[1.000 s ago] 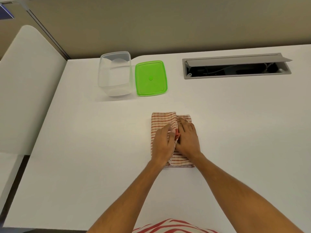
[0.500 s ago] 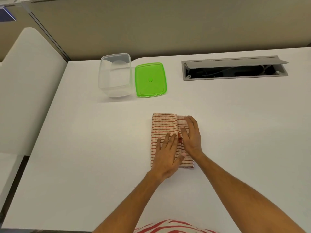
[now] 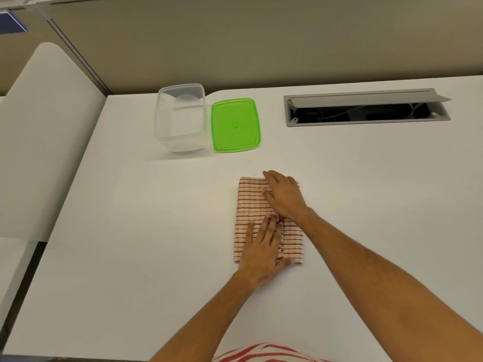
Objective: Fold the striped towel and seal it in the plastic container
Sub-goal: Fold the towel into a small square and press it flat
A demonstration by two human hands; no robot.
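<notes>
The folded red-and-white striped cloth towel (image 3: 251, 205) lies flat under both hands: left hand (image 3: 264, 250) fingers straight near end; right hand (image 3: 285, 195) apparently flat, far end.

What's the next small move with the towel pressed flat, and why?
Probably fold the striped towel end to end once more. The left hand and right hand lie flat on it, and it still looks longer than the clear container, which stands open beside the green lid.
</notes>
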